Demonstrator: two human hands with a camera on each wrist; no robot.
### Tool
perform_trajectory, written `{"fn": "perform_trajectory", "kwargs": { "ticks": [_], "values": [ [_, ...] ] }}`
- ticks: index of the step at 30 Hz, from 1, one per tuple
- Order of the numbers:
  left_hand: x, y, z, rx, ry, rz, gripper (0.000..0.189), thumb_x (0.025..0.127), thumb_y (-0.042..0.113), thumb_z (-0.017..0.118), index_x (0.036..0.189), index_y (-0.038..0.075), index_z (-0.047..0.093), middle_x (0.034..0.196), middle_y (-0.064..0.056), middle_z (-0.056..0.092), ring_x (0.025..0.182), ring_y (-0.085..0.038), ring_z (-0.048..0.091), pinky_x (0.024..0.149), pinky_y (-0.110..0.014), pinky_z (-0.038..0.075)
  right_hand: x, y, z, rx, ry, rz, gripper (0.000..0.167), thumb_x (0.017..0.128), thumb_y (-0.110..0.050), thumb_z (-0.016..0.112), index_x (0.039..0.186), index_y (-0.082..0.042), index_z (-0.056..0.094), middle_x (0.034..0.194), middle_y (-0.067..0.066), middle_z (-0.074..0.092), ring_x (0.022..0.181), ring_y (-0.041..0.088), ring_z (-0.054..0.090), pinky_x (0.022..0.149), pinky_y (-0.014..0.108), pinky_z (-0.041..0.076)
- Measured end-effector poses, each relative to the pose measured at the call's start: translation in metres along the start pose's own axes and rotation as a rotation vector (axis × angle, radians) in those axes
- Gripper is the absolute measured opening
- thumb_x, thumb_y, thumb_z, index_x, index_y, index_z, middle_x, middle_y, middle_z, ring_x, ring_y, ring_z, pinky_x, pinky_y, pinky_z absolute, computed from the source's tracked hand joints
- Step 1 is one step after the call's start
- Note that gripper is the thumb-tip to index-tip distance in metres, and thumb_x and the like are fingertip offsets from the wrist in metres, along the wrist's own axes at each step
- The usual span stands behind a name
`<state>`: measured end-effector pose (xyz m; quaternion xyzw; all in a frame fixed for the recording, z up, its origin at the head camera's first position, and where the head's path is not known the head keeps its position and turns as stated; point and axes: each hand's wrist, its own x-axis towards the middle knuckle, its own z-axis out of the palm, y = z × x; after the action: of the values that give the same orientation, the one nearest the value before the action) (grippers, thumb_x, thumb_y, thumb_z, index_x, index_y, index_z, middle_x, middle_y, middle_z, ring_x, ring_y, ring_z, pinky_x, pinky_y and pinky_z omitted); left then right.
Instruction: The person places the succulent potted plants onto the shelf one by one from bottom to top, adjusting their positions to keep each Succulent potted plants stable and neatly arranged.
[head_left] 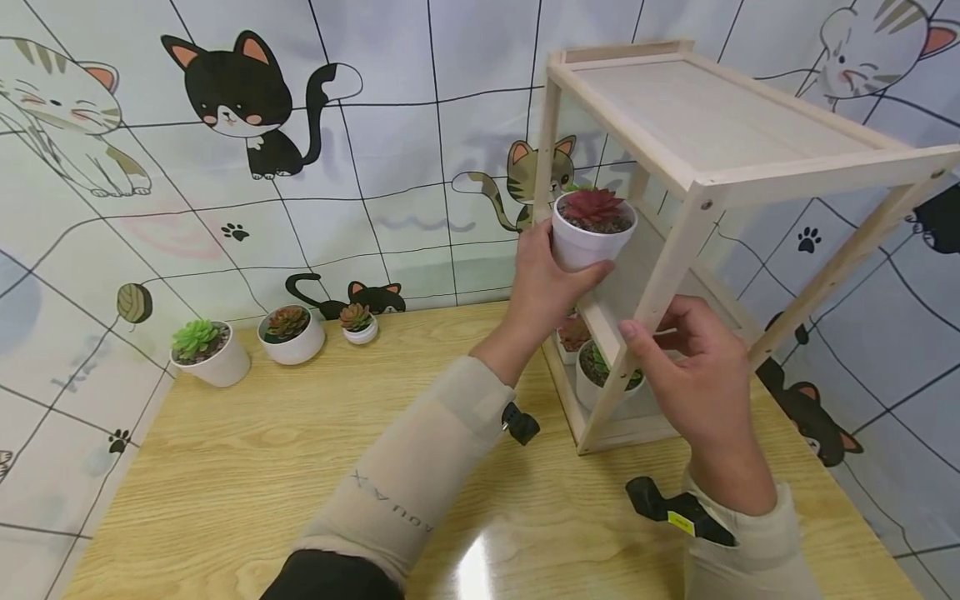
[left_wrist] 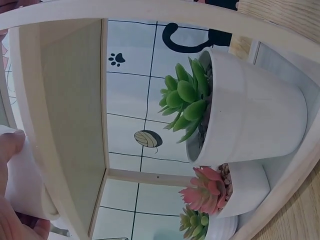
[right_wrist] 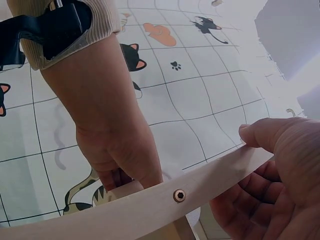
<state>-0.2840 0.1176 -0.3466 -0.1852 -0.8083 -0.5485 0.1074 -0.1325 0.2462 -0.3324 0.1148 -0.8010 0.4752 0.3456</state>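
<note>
A white pot with a dark red succulent (head_left: 592, 237) is held in my left hand (head_left: 546, 279), thumb on the near side, at the level of the wooden rack's middle shelf (head_left: 628, 271). In the left wrist view, part of the white pot (left_wrist: 24, 182) shows beside the shelf edge. My right hand (head_left: 705, 375) grips the rack's near front post (head_left: 671, 250), with the thumb on one side and the fingers bent behind it. On the bottom shelf stand a green succulent in a white pot (left_wrist: 255, 107), a pink-red succulent (left_wrist: 205, 192) and a smaller green one (left_wrist: 195, 220).
Three potted succulents line the table's back left: a bright green one (head_left: 213, 354), a reddish-green one (head_left: 292, 336) and a tiny one (head_left: 360, 323). The rack's top panel (head_left: 720, 108) overhangs the middle shelf. A cat-printed cloth (head_left: 390, 150) hangs behind the wood-grain table (head_left: 262, 467).
</note>
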Motion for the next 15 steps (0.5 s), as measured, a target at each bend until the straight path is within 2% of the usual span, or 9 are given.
{"fn": "perform_trajectory", "kwargs": {
  "ticks": [4, 11, 15],
  "values": [
    [0.0016, 0.0012, 0.0037, 0.013, 0.001, 0.014, 0.080, 0.082, 0.038, 0.089, 0.147, 0.013, 0.050, 0.132, -0.004, 0.054, 0.119, -0.014, 0.051, 0.097, -0.029, 0.055, 0.0004, 0.0012, -0.0009, -0.013, -0.004, -0.012, 0.029, 0.089, 0.008, 0.074, 0.117, 0.011, 0.066, 0.109, -0.024, 0.066, 0.084, -0.002, 0.065, 0.069, 0.010, 0.057],
    [-0.0019, -0.0017, 0.0073, -0.070, 0.013, -0.032, 0.078, 0.083, 0.034, 0.089, 0.144, 0.010, 0.048, 0.133, -0.003, 0.057, 0.119, -0.014, 0.058, 0.100, -0.031, 0.055, -0.0002, 0.0000, -0.0011, -0.008, 0.000, 0.007, 0.031, 0.089, 0.006, 0.075, 0.119, 0.010, 0.067, 0.110, -0.020, 0.067, 0.086, 0.000, 0.066, 0.070, 0.010, 0.057],
    [-0.0048, -0.0030, 0.0052, -0.054, 0.021, -0.001, 0.072, 0.086, 0.032, 0.087, 0.144, 0.009, 0.051, 0.134, -0.005, 0.054, 0.122, -0.015, 0.057, 0.103, -0.029, 0.054, 0.0003, -0.0010, -0.0018, 0.001, -0.002, 0.022, 0.030, 0.090, 0.005, 0.075, 0.119, 0.009, 0.067, 0.109, -0.018, 0.068, 0.084, 0.001, 0.066, 0.068, 0.010, 0.057]
  ]
}}
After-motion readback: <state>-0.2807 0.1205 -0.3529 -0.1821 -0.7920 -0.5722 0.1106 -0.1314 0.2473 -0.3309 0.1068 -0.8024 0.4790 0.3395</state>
